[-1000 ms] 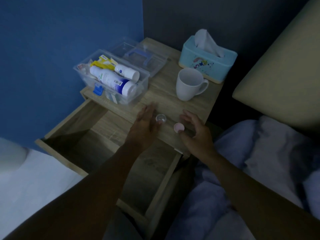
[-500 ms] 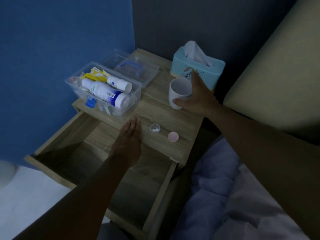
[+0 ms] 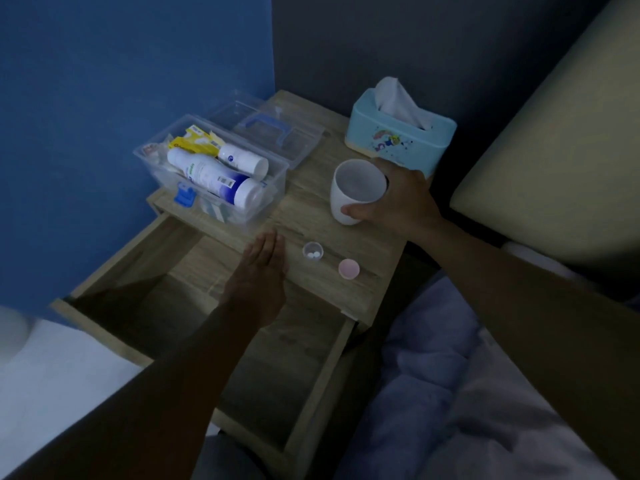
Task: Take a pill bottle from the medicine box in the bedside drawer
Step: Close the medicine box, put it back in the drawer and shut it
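Note:
The clear medicine box point(image 3: 273, 188) stands open on the left of the bedside table top, holding white bottles point(image 3: 214, 176) and yellow packets. A small clear pill bottle point(image 3: 312, 251) with two white pills inside stands uncapped near the table's front edge; its pink cap point(image 3: 348, 268) lies just to the right. My left hand point(image 3: 258, 277) rests flat, fingers together, over the front edge beside the pill bottle, holding nothing. My right hand point(image 3: 398, 199) is wrapped around a white mug point(image 3: 353, 190). The drawer point(image 3: 194, 306) below is pulled out.
The box's clear lid with a blue handle point(image 3: 266, 128) lies behind the box. A light-blue tissue box point(image 3: 398, 140) stands at the back right. A blue wall is on the left, a beige headboard point(image 3: 554, 150) and pale bedding point(image 3: 467, 393) on the right.
My right hand left the pink cap on the table, reached back to the mug and closed around it. My left hand drew back slightly from the pill bottle.

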